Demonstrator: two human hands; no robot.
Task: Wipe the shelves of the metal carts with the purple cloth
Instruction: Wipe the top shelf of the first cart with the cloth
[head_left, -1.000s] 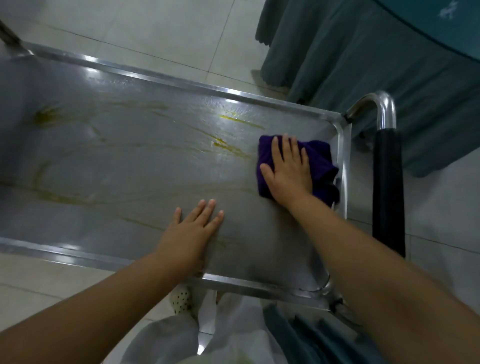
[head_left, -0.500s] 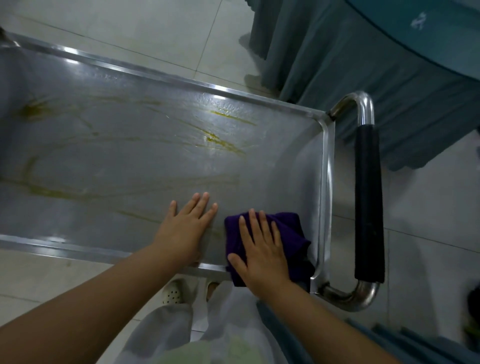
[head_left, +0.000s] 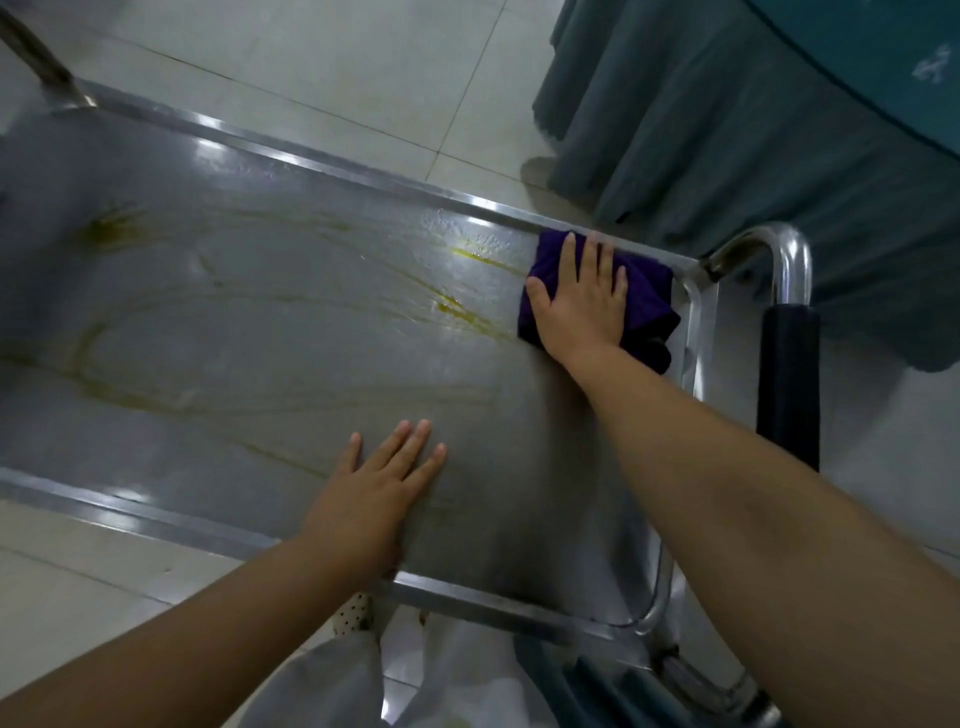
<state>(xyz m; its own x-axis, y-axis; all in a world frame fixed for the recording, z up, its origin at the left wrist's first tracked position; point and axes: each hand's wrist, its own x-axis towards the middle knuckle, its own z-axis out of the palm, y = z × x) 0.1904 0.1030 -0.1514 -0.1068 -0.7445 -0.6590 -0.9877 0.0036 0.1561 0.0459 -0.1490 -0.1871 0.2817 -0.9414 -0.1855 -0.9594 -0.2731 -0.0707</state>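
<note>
The metal cart's top shelf (head_left: 249, 364) fills the view, streaked with yellowish smears (head_left: 457, 306). The purple cloth (head_left: 649, 296) lies in the shelf's far right corner, against the raised rim. My right hand (head_left: 582, 301) presses flat on the cloth with straight, spread fingers. My left hand (head_left: 374, 493) rests flat on the bare shelf near the front rim, fingers straight, holding nothing.
The cart's handle (head_left: 787, 374), chrome with a black grip, runs along the right end. A table draped in teal cloth (head_left: 753, 130) stands just beyond the far right corner. Pale floor tiles (head_left: 337, 67) surround the cart. My light clothing (head_left: 332, 686) shows below the front rim.
My right hand has pushed the cloth from the near right corner back up to the far right corner. My left hand has stayed flat in the same spot.
</note>
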